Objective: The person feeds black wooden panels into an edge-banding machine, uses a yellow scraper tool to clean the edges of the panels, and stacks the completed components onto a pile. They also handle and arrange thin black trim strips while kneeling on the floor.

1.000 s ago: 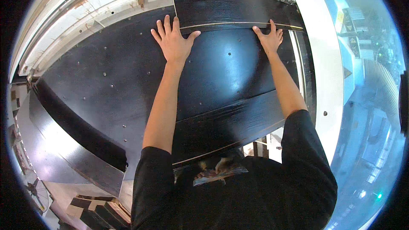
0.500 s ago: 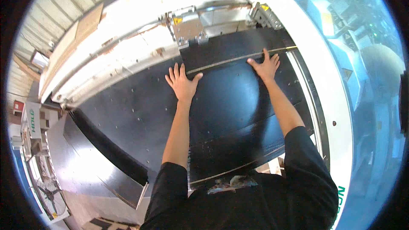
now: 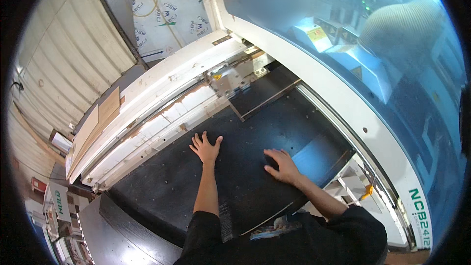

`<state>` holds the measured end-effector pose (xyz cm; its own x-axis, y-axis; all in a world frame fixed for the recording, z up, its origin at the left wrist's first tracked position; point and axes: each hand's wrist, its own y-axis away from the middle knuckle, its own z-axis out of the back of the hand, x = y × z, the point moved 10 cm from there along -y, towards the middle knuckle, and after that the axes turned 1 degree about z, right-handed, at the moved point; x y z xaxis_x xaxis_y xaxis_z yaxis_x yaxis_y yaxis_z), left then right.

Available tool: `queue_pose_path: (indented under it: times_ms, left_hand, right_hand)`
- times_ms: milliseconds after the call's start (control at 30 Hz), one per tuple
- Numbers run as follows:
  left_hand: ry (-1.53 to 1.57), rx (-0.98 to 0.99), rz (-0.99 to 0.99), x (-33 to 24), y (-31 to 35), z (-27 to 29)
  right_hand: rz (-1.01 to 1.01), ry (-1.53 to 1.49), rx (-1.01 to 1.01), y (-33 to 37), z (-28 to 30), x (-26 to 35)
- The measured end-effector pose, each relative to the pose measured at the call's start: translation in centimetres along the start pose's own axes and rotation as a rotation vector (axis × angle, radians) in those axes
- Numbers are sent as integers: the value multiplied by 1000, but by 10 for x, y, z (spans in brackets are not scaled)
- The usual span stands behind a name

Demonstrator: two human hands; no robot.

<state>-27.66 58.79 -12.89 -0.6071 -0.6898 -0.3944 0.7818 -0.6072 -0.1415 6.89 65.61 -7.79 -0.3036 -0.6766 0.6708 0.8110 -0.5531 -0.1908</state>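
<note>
Head view: empty left hand (image 3: 206, 152) splayed on black worktop (image 3: 157, 169), right hand (image 3: 284, 168) half-curled over it, seemingly empty; pale-edged board (image 3: 262, 91) at worktop's far end, green-lettered white frame (image 3: 357, 117) to its right.

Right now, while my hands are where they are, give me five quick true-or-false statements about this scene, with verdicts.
1. The bare left hand has its fingers spread. True.
2. The bare right hand has a grip on a screwdriver. False: it holds nothing.
3. Both hands are over the flat black surface. True.
4. A red curtain fills the picture's right side. False: a blue translucent cover does.
5. Tan flat boards show left of the left hand. True.
</note>
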Motion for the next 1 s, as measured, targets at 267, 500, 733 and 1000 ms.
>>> queue_pose_path:
  times_ms: [267,500,733,1000]
  left_hand:
    - [-41,7,-134,-8,17,-1]
    - [-34,4,-206,-14,48,-1]
    - [57,141,-255,-15,84,-1]
    - [665,848,-608,-191,263,49]
  right_hand:
    - [-361,431,-869,230,145,-55]
    - [-1025,776,-901,403,185,-134]
    - [-826,784,-837,419,201,-166]
    - [-529,378,-626,239,218,-4]
